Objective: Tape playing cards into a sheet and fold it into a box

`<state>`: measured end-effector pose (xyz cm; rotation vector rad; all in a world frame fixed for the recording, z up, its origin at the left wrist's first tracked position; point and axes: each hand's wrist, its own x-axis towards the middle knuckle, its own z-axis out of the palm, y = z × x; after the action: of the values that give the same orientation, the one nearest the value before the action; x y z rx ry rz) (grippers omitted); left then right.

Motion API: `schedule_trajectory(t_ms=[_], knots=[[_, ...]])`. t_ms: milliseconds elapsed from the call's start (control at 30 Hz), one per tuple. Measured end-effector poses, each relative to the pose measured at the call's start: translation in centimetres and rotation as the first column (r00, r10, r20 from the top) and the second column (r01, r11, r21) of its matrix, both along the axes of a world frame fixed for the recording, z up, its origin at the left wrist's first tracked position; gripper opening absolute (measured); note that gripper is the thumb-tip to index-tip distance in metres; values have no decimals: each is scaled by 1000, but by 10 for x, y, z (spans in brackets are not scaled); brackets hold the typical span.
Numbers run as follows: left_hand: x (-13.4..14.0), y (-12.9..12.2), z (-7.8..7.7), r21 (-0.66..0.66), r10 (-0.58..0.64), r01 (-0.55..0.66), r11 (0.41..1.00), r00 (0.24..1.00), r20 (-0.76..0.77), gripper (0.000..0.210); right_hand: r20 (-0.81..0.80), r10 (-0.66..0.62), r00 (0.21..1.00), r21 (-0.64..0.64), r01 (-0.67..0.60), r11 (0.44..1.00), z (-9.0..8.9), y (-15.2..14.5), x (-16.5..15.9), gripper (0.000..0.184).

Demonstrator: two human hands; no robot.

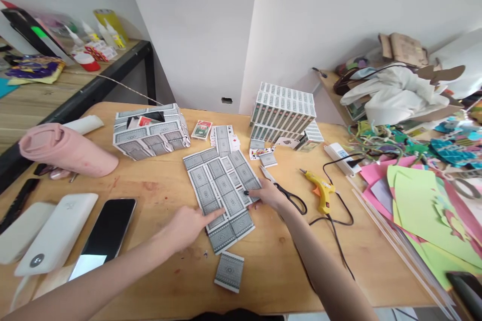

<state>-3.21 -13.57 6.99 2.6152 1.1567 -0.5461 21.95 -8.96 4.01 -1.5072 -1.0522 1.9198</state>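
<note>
A flat panel of grey-backed playing cards, joined in overlapping rows with narrow gaps, lies tilted on the wooden table. My left hand is at its lower left edge, one finger stretched across the top and the other fingers curled at the edge, partly hidden. At the right edge, my right hand grips the panel, with a dark-nailed finger on top and others beneath. Just below lies a small square card piece. Black-handled scissors rest beside my right hand.
Farther right are a yellow glue gun with its cord, a power strip and coloured paper. Behind stand a card-covered box and a stacked card structure. At left are a phone, a white power bank and a pink roll.
</note>
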Motion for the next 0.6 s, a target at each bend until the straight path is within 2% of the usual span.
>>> schedule_trajectory(t_ms=[100,267,433,600], knots=[[10,2,-6,62,-57,63,996,994,-96,69,12,5,1000,10,-6,1000,1,1,-1,26],[22,10,-13,73,-12,16,997,998,-65,67,15,-50,999,-15,51,999,2,0,-2,26],[22,20,-7,6,9,-9,1000,1000,-13,62,1,-86,996,-34,86,996,0,-1,-2,29],[14,22,-1,6,-2,2,1000,1000,24,62,-21,-130,991,5,130,992,-4,-6,-1,35]])
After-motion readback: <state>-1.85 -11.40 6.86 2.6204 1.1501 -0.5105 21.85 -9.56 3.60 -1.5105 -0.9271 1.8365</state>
